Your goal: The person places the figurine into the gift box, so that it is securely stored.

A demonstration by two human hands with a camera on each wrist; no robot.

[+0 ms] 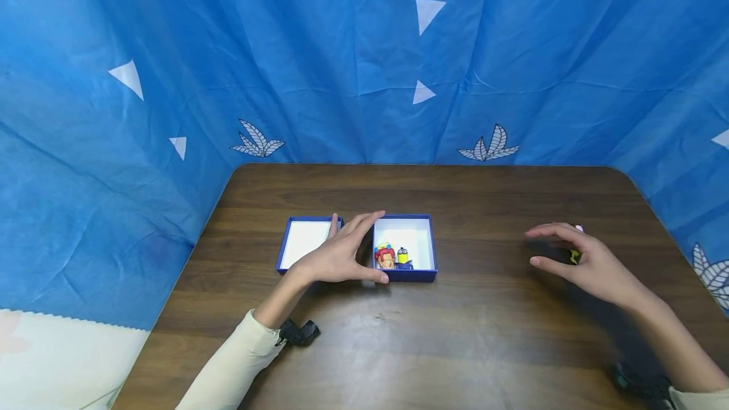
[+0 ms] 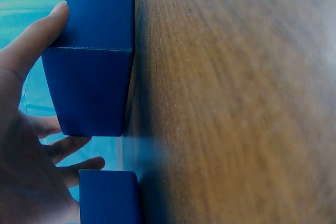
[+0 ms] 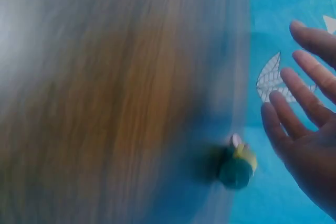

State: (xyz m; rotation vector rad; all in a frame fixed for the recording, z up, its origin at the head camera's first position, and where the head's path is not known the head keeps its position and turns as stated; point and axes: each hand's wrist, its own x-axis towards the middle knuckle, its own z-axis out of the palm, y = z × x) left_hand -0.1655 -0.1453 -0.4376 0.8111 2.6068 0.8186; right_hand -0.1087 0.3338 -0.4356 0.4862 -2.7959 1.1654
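Worktop (image 1: 490,334), left of centre: we see the left hand (image 1: 336,261) gripping a blue box (image 1: 418,276), thumb at its near-left corner, fingers at its far-left. Inside, along the near wall, we count a red toy (image 1: 385,257) and a yellow figure (image 1: 403,255). Second blue box (image 1: 296,242) just left. Toward the worktop's right edge, the right hand (image 1: 598,267), thumb and fingers spread, holds nothing, near a small toy (image 3: 237,169).
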